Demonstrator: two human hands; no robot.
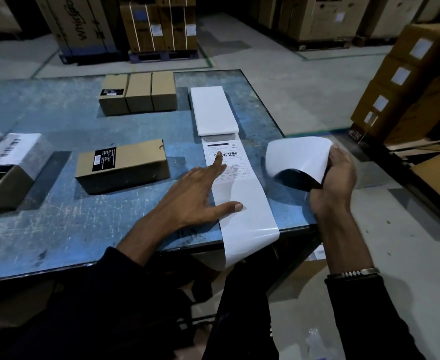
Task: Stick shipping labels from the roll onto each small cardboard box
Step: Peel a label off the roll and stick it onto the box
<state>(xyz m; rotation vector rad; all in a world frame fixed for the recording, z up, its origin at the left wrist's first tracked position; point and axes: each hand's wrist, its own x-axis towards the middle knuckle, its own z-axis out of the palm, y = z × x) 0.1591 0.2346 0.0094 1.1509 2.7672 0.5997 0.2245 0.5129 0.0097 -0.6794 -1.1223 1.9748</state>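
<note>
Paper label strip (pixel 242 201) lengthwise toward viewer, left hand (pixel 195 193) pressing

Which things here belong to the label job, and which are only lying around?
Belong to the job:
label strip
peeled sheet held by right hand
left hand pressing the strip
small box
three boxes

Just lying about:
strapped cartons on the floor
stacked cartons

Dim warehouse: scuffed blue table (pixel 58 229), grey concrete floor (pixel 278 74), large cartons on pallets (pixel 159 24) behind.
</note>
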